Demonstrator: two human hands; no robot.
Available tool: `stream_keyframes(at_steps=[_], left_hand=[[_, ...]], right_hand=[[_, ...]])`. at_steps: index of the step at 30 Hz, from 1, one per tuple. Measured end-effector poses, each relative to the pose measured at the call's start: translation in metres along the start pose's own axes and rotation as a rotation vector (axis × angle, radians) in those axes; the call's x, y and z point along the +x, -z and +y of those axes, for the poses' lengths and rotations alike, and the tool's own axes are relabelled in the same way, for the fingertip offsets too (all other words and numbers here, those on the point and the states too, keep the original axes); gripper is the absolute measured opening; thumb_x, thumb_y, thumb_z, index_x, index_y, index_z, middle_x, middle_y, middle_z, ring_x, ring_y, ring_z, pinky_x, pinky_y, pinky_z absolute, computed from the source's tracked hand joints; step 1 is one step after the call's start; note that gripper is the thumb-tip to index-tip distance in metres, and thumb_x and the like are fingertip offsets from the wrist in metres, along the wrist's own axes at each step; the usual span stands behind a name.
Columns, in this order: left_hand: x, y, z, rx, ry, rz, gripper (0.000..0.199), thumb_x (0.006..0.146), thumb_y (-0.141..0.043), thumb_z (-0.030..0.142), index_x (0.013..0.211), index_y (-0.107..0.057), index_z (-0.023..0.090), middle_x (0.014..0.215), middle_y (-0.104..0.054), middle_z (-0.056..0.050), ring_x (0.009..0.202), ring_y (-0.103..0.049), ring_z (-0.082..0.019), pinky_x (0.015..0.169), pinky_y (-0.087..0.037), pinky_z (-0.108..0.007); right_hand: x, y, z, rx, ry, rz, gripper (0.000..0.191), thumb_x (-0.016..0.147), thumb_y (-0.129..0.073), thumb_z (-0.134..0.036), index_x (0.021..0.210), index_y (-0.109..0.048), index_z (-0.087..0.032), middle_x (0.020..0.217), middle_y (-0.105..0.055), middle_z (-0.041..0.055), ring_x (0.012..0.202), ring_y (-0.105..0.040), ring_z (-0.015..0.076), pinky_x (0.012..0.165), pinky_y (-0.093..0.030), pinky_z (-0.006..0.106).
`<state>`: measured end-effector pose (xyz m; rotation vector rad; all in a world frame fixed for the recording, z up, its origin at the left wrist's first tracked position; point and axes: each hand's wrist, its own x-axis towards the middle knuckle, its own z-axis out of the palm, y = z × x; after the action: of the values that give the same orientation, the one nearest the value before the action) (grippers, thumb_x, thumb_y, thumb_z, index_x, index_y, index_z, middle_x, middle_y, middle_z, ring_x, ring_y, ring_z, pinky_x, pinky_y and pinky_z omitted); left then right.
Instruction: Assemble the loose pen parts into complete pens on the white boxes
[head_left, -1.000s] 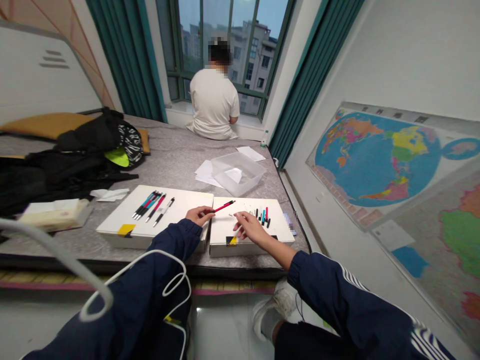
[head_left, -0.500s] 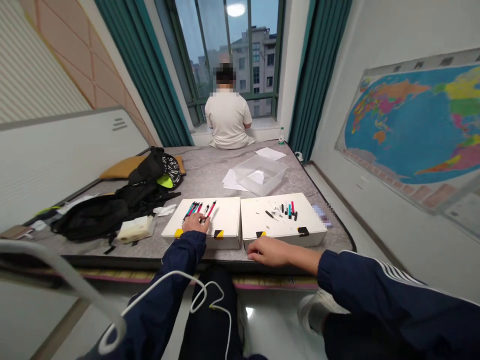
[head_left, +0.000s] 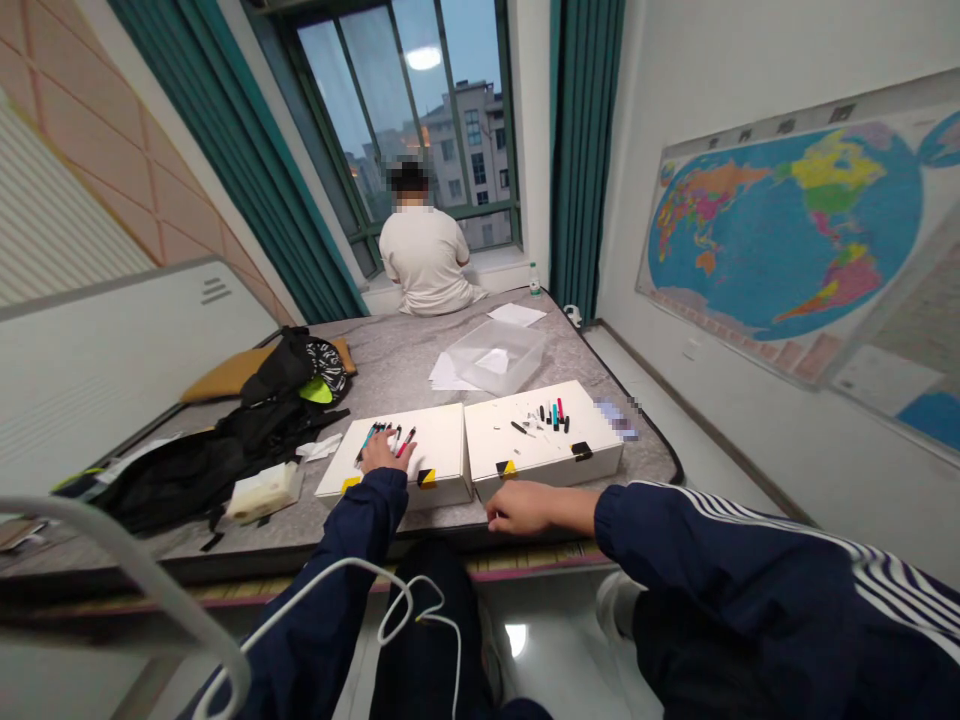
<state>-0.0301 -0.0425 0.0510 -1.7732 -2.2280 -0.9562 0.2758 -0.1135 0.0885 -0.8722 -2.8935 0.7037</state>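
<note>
My left hand [head_left: 381, 455] lies over a row of pens on the left white box [head_left: 436, 440], its fingers spread. It partly covers the pens; a red pen [head_left: 406, 441] shows beside its thumb, and a teal pen [head_left: 367, 438] lies on the other side. My right hand [head_left: 517, 508] rests with curled fingers by the front edge of the right white box [head_left: 491, 440], with nothing visible in it. On that box lie a teal pen part [head_left: 555, 415], a red pen part [head_left: 561, 409], a black pen part [head_left: 518, 428] and several small loose pieces.
Behind the boxes stands a clear plastic bin [head_left: 517, 370] among paper sheets [head_left: 517, 314]. A black backpack [head_left: 202, 465] and a tissue pack [head_left: 262, 492] lie to the left. A person [head_left: 426, 255] sits by the window. A white cable [head_left: 330, 570] crosses my left sleeve.
The view has swung to the right. My left hand has shifted slightly forward over the pens, with its fingers more spread. My right hand stays by the right box's front edge.
</note>
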Motion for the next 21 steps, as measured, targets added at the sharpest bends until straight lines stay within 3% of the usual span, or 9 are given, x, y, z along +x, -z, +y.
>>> stream_keyframes(at_steps=[3, 6, 10, 16, 21], left_hand=[[-0.009, -0.023, 0.026, -0.17, -0.228, -0.195, 0.03, 0.074, -0.067, 0.032, 0.1, -0.061, 0.018, 0.102, -0.064, -0.009, 0.091, -0.06, -0.023, 0.087, -0.045, -0.039], [-0.026, -0.041, 0.061, -0.304, -0.429, -0.383, 0.024, 0.074, -0.066, 0.029, 0.096, -0.063, 0.017, 0.096, -0.067, -0.007, 0.083, -0.061, -0.02, 0.08, -0.049, -0.035], [-0.043, -0.054, 0.107, -0.404, -0.567, -0.556, 0.015, 0.08, -0.061, 0.025, 0.093, -0.066, 0.018, 0.088, -0.069, -0.004, 0.074, -0.061, -0.015, 0.075, -0.049, -0.029], [-0.029, -0.079, 0.152, -0.189, -0.679, -0.55, 0.02, 0.08, -0.061, 0.017, 0.097, -0.072, 0.019, 0.098, -0.069, -0.008, 0.093, -0.059, -0.022, 0.088, -0.046, -0.035], [-0.006, -0.094, 0.178, -0.005, -0.71, -0.507, 0.026, 0.082, -0.061, 0.022, 0.105, -0.071, 0.027, 0.113, -0.065, -0.006, 0.106, -0.052, -0.027, 0.091, -0.045, -0.039]], right_hand=[[0.0, -0.007, 0.012, -0.108, -0.065, -0.092, 0.028, 0.084, -0.053, -0.031, 0.097, -0.072, -0.016, 0.089, -0.072, 0.011, 0.077, -0.066, 0.0216, 0.065, -0.042, 0.026], [-0.002, -0.011, 0.022, -0.187, -0.098, -0.104, 0.028, 0.084, -0.049, -0.027, 0.096, -0.072, -0.015, 0.091, -0.071, 0.013, 0.079, -0.066, 0.0232, 0.066, -0.044, 0.028], [-0.003, -0.017, 0.036, -0.26, -0.102, -0.047, 0.028, 0.086, -0.048, -0.026, 0.095, -0.07, -0.013, 0.09, -0.071, 0.015, 0.081, -0.066, 0.0247, 0.068, -0.046, 0.03], [0.001, -0.026, 0.05, -0.388, -0.056, 0.014, 0.019, 0.081, -0.053, -0.016, 0.092, -0.067, -0.009, 0.086, -0.069, 0.016, 0.082, -0.065, 0.0254, 0.07, -0.048, 0.032], [0.002, -0.024, 0.05, -0.451, 0.022, 0.168, 0.017, 0.083, -0.052, -0.013, 0.096, -0.063, -0.01, 0.089, -0.066, 0.0136, 0.09, -0.061, 0.0241, 0.072, -0.049, 0.032]])
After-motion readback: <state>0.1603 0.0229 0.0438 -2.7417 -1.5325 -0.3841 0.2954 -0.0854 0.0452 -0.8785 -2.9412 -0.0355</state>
